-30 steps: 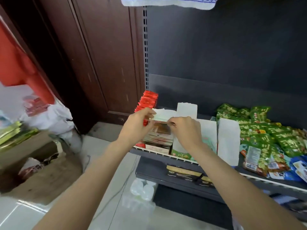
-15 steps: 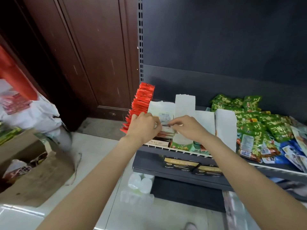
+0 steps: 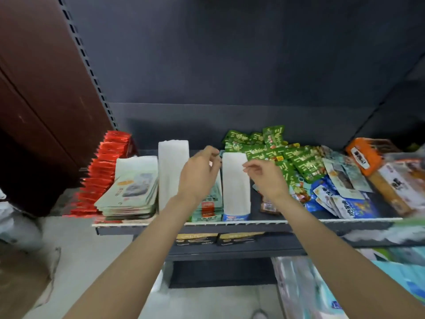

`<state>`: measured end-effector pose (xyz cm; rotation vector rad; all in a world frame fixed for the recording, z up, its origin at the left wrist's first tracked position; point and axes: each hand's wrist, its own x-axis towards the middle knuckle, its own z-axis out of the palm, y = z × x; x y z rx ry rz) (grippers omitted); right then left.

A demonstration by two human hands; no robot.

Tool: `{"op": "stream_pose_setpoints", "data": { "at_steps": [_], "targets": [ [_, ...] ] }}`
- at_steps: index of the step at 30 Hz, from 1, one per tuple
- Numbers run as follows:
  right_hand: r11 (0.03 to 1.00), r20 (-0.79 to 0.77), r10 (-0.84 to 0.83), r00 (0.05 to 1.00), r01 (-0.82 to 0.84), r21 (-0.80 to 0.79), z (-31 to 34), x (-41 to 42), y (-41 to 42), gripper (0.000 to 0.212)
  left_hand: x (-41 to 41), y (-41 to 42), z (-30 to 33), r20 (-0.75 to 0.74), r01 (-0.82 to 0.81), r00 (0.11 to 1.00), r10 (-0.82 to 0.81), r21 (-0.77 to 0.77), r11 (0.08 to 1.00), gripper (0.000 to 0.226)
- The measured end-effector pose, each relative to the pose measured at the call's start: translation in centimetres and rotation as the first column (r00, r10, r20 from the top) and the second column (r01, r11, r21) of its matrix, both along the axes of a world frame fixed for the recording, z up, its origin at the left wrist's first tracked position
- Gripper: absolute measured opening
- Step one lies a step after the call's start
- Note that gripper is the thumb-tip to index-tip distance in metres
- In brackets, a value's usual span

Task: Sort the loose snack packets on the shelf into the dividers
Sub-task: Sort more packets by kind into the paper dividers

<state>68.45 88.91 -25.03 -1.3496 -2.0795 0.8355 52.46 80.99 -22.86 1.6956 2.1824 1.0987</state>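
Note:
Two white dividers, a left one [image 3: 173, 171] and a right one [image 3: 235, 180], stand on the dark shelf [image 3: 264, 223]. Red packets [image 3: 103, 171] are lined up at the far left, beside a stack of pale green packets [image 3: 131, 187]. Teal packets with red labels [image 3: 208, 207] sit between the dividers, partly hidden by my left wrist. Loose green packets [image 3: 287, 157] and blue ones [image 3: 340, 202] lie heaped on the right. My left hand [image 3: 199, 174] hovers over the teal slot, fingers loosely curled and holding nothing. Just right of the right divider, my right hand [image 3: 264, 178] is also empty.
Orange and brown packets [image 3: 368, 157] lie at the shelf's far right. A lower shelf holds dark boxes with gold labels [image 3: 218, 238]. A brown wooden panel [image 3: 41, 88] stands to the left, and a cardboard box [image 3: 20, 284] sits on the floor.
Both hands let go of the pale green stack and moved right, to either side of the right divider. The view swung right and closer to the shelf.

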Motion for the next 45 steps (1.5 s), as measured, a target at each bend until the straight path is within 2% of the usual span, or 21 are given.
{"op": "stream_pose_setpoints", "data": {
  "at_steps": [3, 6, 10, 13, 15, 17, 19, 21, 24, 26, 29, 31, 32, 33, 35, 37, 40, 42, 45],
  "targets": [
    [0.994, 0.143, -0.112, 0.983, 0.108, 0.032, -1.3, 6.5, 4.0, 0.017, 5.7, 4.4, -0.9, 0.032, 0.056, 0.998, -0.056, 0.009, 0.998, 0.022],
    [0.979, 0.282, -0.198, 0.939, 0.205, 0.002, -3.4, 12.5, 8.5, 0.028, 11.0, 9.3, -3.6, 0.028, 0.129, 0.992, -0.126, -0.131, 0.983, 0.025],
    [0.945, 0.482, -0.228, 0.846, 0.311, -0.099, -6.7, 18.4, 13.7, 0.050, 16.7, 14.7, -7.7, -0.027, 0.182, 0.976, -0.217, -0.450, 0.875, 0.054],
    [0.930, 0.539, -0.187, 0.821, 0.325, -0.172, -8.5, 21.4, 16.4, 0.073, 19.0, 17.4, -10.0, -0.092, 0.163, 0.961, -0.260, -0.570, 0.805, 0.080],
    [0.920, 0.540, -0.153, 0.827, 0.319, -0.228, -9.4, 22.3, 17.5, 0.079, 19.5, 18.6, -11.3, -0.108, 0.143, 0.958, -0.265, -0.622, 0.770, 0.091],
    [0.942, 0.601, -0.157, 0.784, 0.303, -0.148, -9.9, 22.3, 17.9, 0.064, 19.7, 19.1, -12.4, -0.077, 0.149, 0.961, -0.265, -0.663, 0.733, 0.093],
    [0.972, 0.671, -0.190, 0.717, 0.232, 0.027, -9.6, 21.8, 17.7, 0.038, 19.7, 19.1, -13.1, -0.061, 0.149, 0.966, -0.252, -0.662, 0.735, 0.093],
    [0.985, 0.667, -0.168, 0.726, 0.147, 0.088, -8.8, 21.5, 17.2, 0.022, 19.8, 19.1, -13.2, -0.055, 0.148, 0.969, -0.241, -0.650, 0.745, 0.094],
    [0.984, 0.630, -0.170, 0.758, 0.103, 0.143, -6.2, 21.6, 16.7, 0.023, 19.9, 19.2, -12.6, -0.017, 0.139, 0.981, -0.192, -0.627, 0.767, 0.092],
    [0.963, 0.622, -0.230, 0.748, 0.083, 0.257, -4.4, 21.6, 16.5, 0.021, 20.3, 19.5, -11.4, 0.005, 0.099, 0.994, -0.112, -0.505, 0.857, 0.087],
    [0.895, 0.551, -0.281, 0.786, 0.007, 0.446, -2.4, 20.5, 15.3, 0.017, 21.0, 19.6, -8.3, -0.037, 0.105, 0.992, -0.117, -0.236, 0.966, 0.081],
    [0.842, 0.448, -0.255, 0.857, -0.031, 0.538, -1.4, 19.5, 14.4, 0.023, 20.6, 19.4, -6.4, -0.191, 0.135, 0.969, -0.159, -0.133, 0.982, 0.070],
    [0.853, 0.409, -0.193, 0.892, -0.054, 0.520, -1.1, 18.9, 14.0, 0.020, 20.0, 19.1, -5.5, -0.279, 0.140, 0.947, -0.157, -0.082, 0.987, 0.058],
    [0.874, 0.359, -0.131, 0.924, -0.063, 0.482, -0.8, 18.2, 13.7, 0.015, 19.1, 18.8, -4.7, -0.340, 0.141, 0.929, -0.145, -0.034, 0.989, 0.042],
    [0.938, 0.229, -0.043, 0.973, -0.040, 0.345, -0.3, 16.7, 13.1, 0.010, 16.9, 17.5, -2.9, -0.334, 0.129, 0.936, -0.107, 0.044, 0.991, 0.019],
    [0.984, -0.038, 0.021, 0.999, -0.014, 0.179, 0.3, 15.0, 12.5, 0.013, 14.5, 15.5, -1.5, -0.276, 0.112, 0.958, -0.080, 0.100, 0.989, 0.020],
    [0.990, -0.383, 0.040, 0.923, -0.089, -0.111, 2.1, 11.8, 10.7, 0.007, 10.4, 11.6, 0.3, -0.239, 0.025, 0.971, 0.018, 0.174, 0.984, 0.014],
    [0.956, -0.479, 0.054, 0.876, -0.184, -0.228, 3.0, 9.0, 8.9, 0.016, 7.3, 8.7, 1.3, -0.158, -0.077, 0.980, 0.119, 0.252, 0.965, 0.013],
    [0.931, -0.448, 0.104, 0.888, -0.246, -0.270, 3.8, 3.9, 5.6, 0.020, 2.3, 4.2, 2.5, 0.017, -0.199, 0.979, 0.204, 0.303, 0.932, 0.014]
  ]
}}
